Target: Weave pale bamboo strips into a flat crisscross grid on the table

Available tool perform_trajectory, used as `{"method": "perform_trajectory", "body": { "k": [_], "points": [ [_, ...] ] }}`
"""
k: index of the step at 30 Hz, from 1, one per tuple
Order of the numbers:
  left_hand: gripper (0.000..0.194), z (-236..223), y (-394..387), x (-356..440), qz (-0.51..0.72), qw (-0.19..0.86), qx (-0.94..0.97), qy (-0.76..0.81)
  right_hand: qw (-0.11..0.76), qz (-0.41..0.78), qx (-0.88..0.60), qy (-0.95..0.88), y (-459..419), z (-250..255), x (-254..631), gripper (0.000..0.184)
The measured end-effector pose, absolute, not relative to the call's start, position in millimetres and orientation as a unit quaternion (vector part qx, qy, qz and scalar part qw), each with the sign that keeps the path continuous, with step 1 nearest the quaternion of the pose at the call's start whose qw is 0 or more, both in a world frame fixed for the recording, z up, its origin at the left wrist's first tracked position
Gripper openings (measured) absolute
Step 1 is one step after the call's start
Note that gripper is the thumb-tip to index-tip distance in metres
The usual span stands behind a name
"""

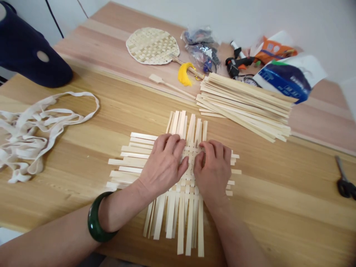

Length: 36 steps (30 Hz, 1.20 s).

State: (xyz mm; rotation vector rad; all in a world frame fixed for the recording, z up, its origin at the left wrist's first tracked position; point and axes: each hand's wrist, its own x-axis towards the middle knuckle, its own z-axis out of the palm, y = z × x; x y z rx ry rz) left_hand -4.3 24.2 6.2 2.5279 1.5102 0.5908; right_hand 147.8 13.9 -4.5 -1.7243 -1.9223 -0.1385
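A flat mat of crossed pale bamboo strips (189,189) lies on the wooden table (278,185), woven at its centre with loose ends fanning out on all sides. My left hand (164,167) rests on the mat with its fingers spread, and a dark green bangle (96,217) circles that wrist. My right hand (213,167) sits beside it, fingertips curved down onto the weave at the centre. Neither hand clearly grips a strip. The hands hide the middle of the weave. Beyond the mat lies a loose stack of bamboo strips (244,107).
A round woven fan (152,46) with a yellow tassel (185,74) lies at the back, near a plastic bag (200,50) and a black glue gun (236,63). White fabric strips (27,137) lie left, a dark blue cloth (30,48) far left, and black-handled scissors (344,183) right.
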Motion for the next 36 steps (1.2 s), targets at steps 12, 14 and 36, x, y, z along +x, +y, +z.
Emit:
{"method": "perform_trajectory", "body": {
  "k": [12,14,36],
  "points": [
    [0.034,6.1,23.6,-2.3,0.199,0.069,0.836,0.507,0.254,-0.04,-0.646,-0.719,15.0,-4.6,146.9,0.026],
    [0.035,6.1,23.7,-2.1,0.197,0.067,0.836,0.507,0.252,-0.047,-0.646,-0.72,15.0,-5.2,146.7,0.026],
    [0.039,6.3,23.8,0.1,0.177,0.027,0.835,0.52,0.336,-0.019,-0.627,-0.703,16.1,-4.9,145.7,0.034]
  ]
}}
